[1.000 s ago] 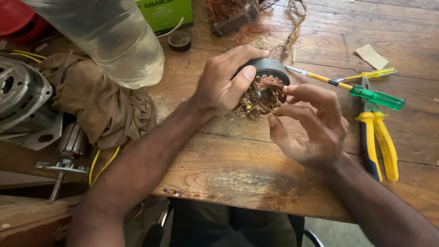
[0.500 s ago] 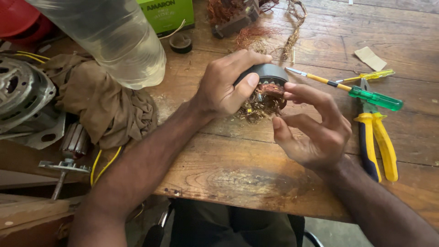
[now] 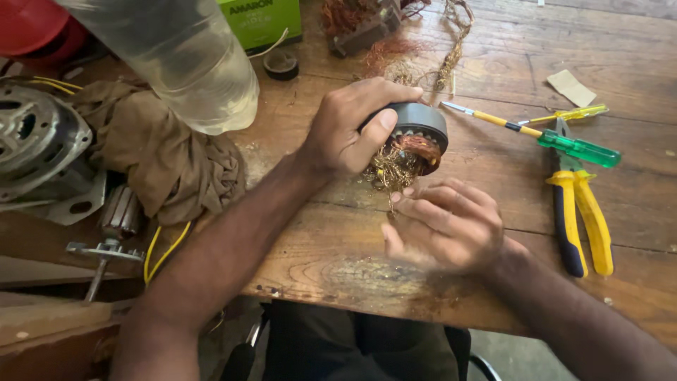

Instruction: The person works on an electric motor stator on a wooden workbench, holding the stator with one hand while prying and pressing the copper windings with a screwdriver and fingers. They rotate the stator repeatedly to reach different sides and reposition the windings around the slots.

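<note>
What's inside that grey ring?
The grey ring, gripped by the left hand, holds tangled copper wire spilling toward the right hand. How the wire sits deeper in is hidden.
</note>
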Motion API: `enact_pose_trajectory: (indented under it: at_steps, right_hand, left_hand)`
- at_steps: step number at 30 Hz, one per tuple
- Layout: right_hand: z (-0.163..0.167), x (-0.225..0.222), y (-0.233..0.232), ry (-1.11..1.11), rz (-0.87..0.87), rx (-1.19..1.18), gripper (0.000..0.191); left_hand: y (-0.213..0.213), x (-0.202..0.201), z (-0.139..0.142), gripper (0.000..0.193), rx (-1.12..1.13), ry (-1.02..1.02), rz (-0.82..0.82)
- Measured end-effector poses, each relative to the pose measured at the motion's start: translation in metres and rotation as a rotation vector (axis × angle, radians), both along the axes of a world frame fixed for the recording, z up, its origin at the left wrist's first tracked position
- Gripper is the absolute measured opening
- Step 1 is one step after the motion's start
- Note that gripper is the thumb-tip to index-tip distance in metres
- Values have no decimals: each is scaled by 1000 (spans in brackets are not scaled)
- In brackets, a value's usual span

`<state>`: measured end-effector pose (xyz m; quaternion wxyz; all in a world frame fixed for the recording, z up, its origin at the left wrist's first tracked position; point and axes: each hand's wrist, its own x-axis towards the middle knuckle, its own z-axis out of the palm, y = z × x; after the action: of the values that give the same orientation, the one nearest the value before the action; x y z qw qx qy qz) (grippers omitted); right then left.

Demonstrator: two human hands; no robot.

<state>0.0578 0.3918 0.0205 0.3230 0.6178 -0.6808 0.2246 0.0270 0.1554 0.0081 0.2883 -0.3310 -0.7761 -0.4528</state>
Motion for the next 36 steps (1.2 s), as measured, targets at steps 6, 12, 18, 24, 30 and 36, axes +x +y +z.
enact_pose_trajectory:
  at_steps: [6,12,18,24,30,36]
  right_hand:
    - [0,1,6,-331,-127,-228,21]
    - [10,4,1,-303,-245,-57,17]
    - [8,3,-8,-550,-426,168,27]
    - [8,4,-4,-532,-292,22,12]
    - [7,7,-6,-440,-417,2,5]
    - [6,4,-4,-360,-537,33,9]
  left_hand:
    - [-3,2,3,39,-12,26,-38]
    - [7,1,4,42,-71,117,-19]
    - [12,1,2,43,-121,164,24]
    - [11,-2,-4,42,-66,185,11]
    - [16,0,-9,38,-14,209,74]
    - [15,6,-8,36,-31,174,113]
